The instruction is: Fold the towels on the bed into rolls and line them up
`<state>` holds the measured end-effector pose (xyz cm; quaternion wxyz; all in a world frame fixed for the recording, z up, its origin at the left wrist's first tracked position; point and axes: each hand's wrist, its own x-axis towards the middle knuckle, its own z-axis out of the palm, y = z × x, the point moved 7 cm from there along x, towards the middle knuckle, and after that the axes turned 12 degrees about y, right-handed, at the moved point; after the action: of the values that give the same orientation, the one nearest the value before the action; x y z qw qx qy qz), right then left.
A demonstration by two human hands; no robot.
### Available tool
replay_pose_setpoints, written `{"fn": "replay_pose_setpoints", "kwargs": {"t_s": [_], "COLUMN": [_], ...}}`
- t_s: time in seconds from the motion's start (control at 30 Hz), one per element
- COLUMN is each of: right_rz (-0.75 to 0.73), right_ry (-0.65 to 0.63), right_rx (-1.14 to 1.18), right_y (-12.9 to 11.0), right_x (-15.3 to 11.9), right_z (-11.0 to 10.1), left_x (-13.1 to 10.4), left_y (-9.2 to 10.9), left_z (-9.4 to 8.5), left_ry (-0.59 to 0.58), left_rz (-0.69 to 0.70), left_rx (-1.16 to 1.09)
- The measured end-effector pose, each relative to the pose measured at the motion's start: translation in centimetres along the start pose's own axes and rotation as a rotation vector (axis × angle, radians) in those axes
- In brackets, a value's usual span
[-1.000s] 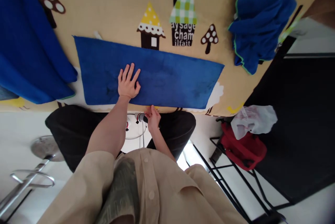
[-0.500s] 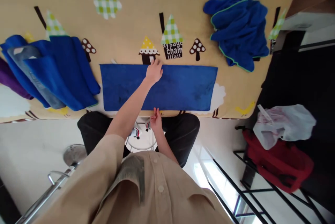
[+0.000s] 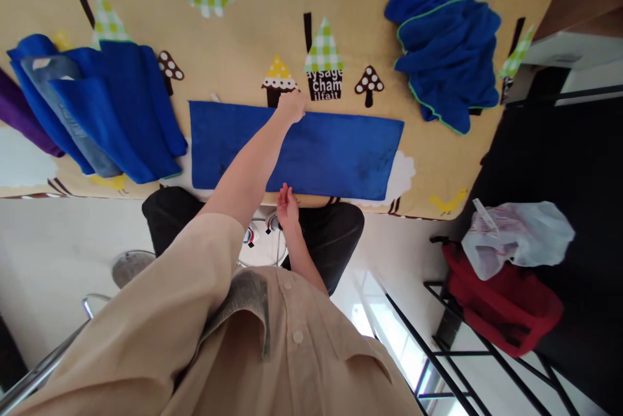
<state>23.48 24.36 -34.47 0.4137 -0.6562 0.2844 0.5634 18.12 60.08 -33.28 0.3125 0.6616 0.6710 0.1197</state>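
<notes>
A blue towel (image 3: 341, 150) lies folded into a long flat strip along the near side of the cloth-covered table. Across its middle reaches my left arm, and my left hand (image 3: 293, 106) is closed at the towel's far edge, fingertips mostly hidden. My right hand (image 3: 288, 208) is at the near edge, palm turned up, fingers partly stretched and a little apart, their tips by the towel's border. Off to the left rests a stack of folded blue cloths (image 3: 129, 111) with a grey-blue piece among them. A crumpled blue towel with green edging (image 3: 448, 56) lies at the right.
A purple cloth (image 3: 26, 114) shows at the left edge. The patterned tablecloth (image 3: 233, 59) spreads under everything. Right of the table, a white plastic bag (image 3: 525, 237) and a red bag (image 3: 501, 305) sit on a black metal frame (image 3: 464, 354). My knees are under the table edge.
My left hand has curled its fingers at the far edge. My right hand has turned more palm-up and loosened its fingers. The view has shifted slightly; the towel lies flat as before.
</notes>
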Motion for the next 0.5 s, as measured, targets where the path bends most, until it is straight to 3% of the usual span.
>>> {"fn": "replay_pose_setpoints", "kwargs": {"t_s": [0.1, 0.27, 0.37, 0.5], "right_rz": [-0.009, -0.048, -0.191, -0.525], "right_ry": [0.016, -0.035, -0.106, -0.155], "right_rx": [0.024, 0.023, -0.06, -0.204], "right_y": [0.1, -0.5, -1.9, -5.9], "right_x": [-0.6, -3.5, -6.2, -10.3], "right_z": [-0.9, -2.1, -2.4, -3.2], "left_x": [-0.4, -2.1, -3.8, -7.6], "left_y": [-0.6, 0.6, 1.7, 3.7], "left_z": [-1.0, -4.7, -8.4, -15.5], "left_ry": [-0.025, 0.001, 0.042, 0.102], "left_rz": [-0.078, -0.112, -0.106, -0.049], "left_rx": [0.027, -0.191, -0.262, -0.344]}}
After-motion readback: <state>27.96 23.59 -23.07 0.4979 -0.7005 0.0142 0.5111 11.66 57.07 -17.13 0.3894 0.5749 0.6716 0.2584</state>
